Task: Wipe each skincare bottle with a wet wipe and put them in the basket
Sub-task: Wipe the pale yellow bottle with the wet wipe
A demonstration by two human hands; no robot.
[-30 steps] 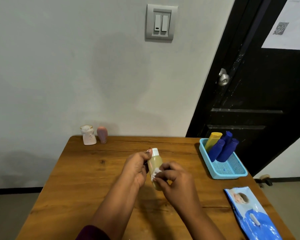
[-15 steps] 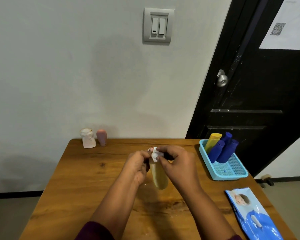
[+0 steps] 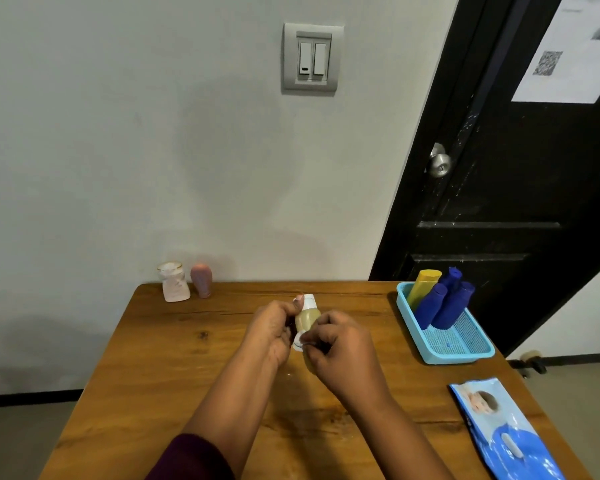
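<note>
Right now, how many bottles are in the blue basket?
4, all leaning at the far end of the basket: the yellow bottle leftmost, the back blue bottle, the middle blue bottle and the right blue bottle. Another could hide behind them.

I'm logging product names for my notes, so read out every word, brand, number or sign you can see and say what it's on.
Nothing here can be read as words.
Paper sheet on the door: a QR code and printed lines, too blurred to read.
Wet wipes pack: a printed face, no legible wording.
Held bottle: no legible label.
Bottles in the basket: no print shows.
</note>
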